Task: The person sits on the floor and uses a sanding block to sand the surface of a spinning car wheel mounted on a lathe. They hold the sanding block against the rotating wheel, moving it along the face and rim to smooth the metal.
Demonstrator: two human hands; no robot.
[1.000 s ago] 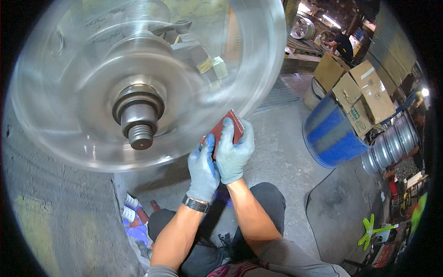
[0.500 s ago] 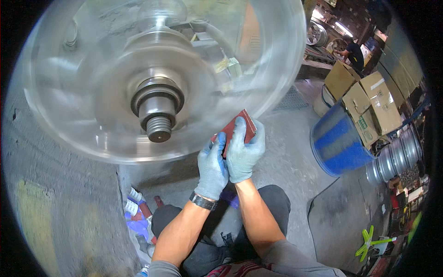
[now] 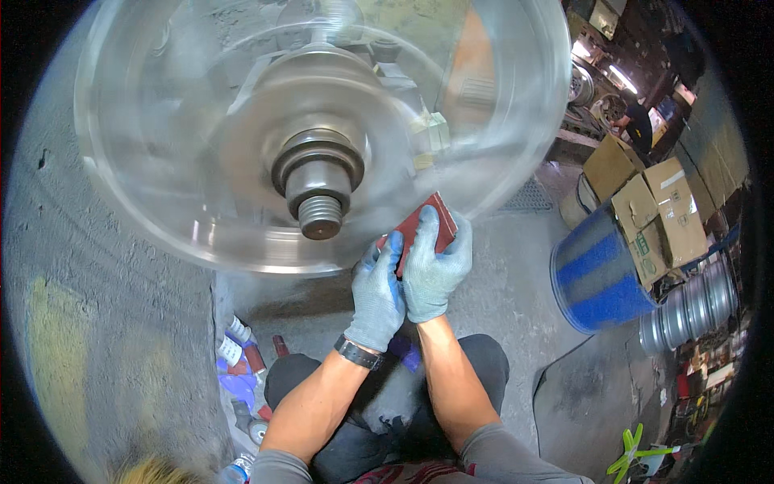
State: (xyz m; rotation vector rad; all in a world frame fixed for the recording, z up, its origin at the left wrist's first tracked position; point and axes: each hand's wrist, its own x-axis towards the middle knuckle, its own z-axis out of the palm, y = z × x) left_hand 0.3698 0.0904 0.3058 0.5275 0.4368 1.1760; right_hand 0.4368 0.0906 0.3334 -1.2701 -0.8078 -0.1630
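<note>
head view: gloved fingers of the left hand point(image 3: 377, 298) and right hand point(image 3: 438, 274) grip a red-brown sheet point(image 3: 409, 231) at mid-frame, slanting toward upper right, the right nearer its tip; contact with the blurred wheel point(image 3: 274, 248) cannot be told.

Cool, fairly even light fills the middle of the frame, while the upper right is dim around a glowing tube light point(image 3: 622, 79) (its core burns out to plain white). At upper left the large wheel point(image 3: 230, 169) smears into translucent streaks, with bright glare along its lower edge; the threaded shaft point(image 3: 320, 214) at its centre is crisp. The left hand point(image 3: 378, 297), right hand point(image 3: 435, 274) and dark red pad point(image 3: 408, 231) look sharp. Soft shadow darkens the floor point(image 3: 500, 294) below the wheel. Straight edges bow toward the black fisheye border, where far-right clutter point(image 3: 713, 355) turns murky.
</note>
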